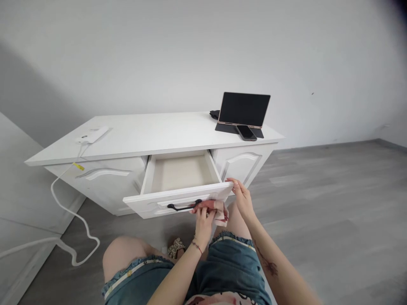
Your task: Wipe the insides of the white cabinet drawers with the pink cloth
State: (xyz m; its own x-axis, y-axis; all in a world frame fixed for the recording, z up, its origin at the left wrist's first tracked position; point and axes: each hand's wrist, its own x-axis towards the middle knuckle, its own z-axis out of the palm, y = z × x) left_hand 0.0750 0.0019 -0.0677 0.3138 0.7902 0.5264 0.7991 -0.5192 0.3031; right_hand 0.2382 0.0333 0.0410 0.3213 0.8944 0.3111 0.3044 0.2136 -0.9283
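A white drawer (181,171) is pulled out from the middle of the cabinet, and its pale inside shows. My left hand (204,222) is closed on a red and cream cloth (219,212), pressing it against the drawer front near the right end of the black handle (184,207). Part of the cloth hangs loose to the right of the fingers. My right hand (242,197) grips the right upper corner of the drawer front, thumb and fingers at its edge.
On the white cabinet top (152,131) stand a tablet (244,109), a phone (246,133) and a black item (214,114) behind. At left lies a white power strip (93,135); its white cable (84,220) hangs down to the floor side. My knees are close below the drawer.
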